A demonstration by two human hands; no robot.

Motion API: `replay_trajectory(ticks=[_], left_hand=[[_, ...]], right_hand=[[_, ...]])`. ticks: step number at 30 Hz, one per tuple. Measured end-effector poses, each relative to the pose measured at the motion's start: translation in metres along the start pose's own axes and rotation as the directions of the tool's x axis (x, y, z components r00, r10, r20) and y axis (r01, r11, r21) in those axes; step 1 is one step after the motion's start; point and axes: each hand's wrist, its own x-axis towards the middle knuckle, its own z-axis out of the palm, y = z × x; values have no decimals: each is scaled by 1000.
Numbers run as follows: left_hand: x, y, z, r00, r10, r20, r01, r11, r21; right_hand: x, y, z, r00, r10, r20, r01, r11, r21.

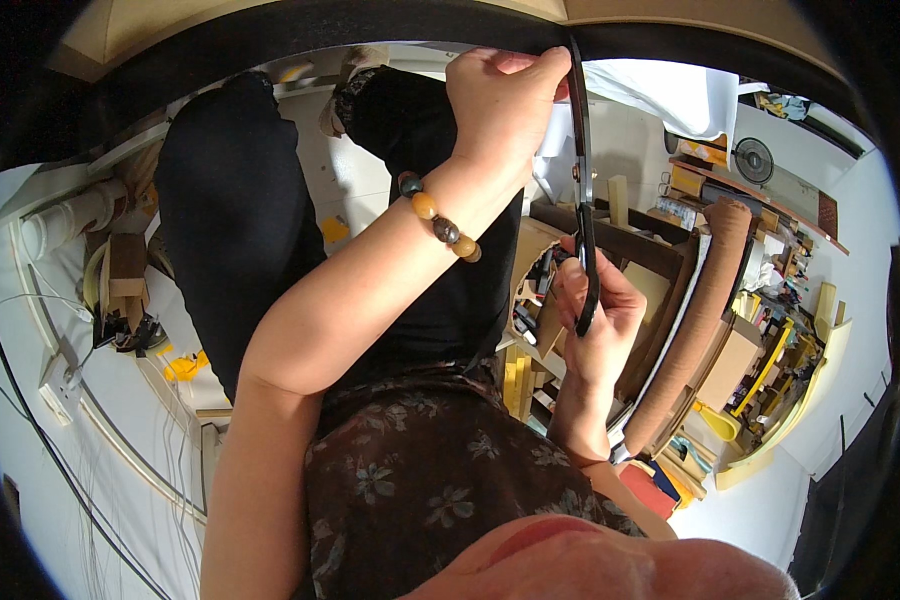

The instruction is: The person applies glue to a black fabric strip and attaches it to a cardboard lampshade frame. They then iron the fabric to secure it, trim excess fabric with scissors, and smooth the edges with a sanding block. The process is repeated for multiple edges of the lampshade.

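Far left: white power strip (58, 385) with cables on the floor, small wooden block (127, 265) beside yellow scraps (184, 366). Left hand (503, 100), bead bracelet (440, 218) on the wrist, raised high; grip closed, fingers pinched on the top edge of a dark strip (350, 40) that runs across the upper frame, right next to the scissors' tip. Scissors (582, 190), long and black, stand almost vertical between both hands, blades nearly shut, point up at the strip. Right hand (595, 310) lower, grip closed around the scissor handles. Behind it, a dark wooden box (660, 262) with small tools. Right: brown padded roll (698, 320), cardboard box (732, 362), yellow scoop (720, 422), small fan (753, 160) on a cluttered shelf.
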Motion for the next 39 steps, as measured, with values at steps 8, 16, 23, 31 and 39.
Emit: replay_trajectory(ticks=[8,16,23,31,39], left_hand=[[0,0,0,1000,7,8,-7,1000,4],[-1,-1,0,1000,11,14,-11,1000,-2],[-3,-1,0,1000,24,4,-24,1000,3],[-3,0,-1,1000,9,22,-10,1000,25],[-3,1,1,1000,15,16,-15,1000,6]], right_hand=[[0,-2,-1,1000,9,-27,-10,999,-50],[1,-3,0,1000,-1,-2,1,1000,11],[2,-2,0,1000,9,1,-9,999,37],[2,0,0,1000,-12,18,11,999,43],[2,3,0,1000,-17,21,16,999,35]])
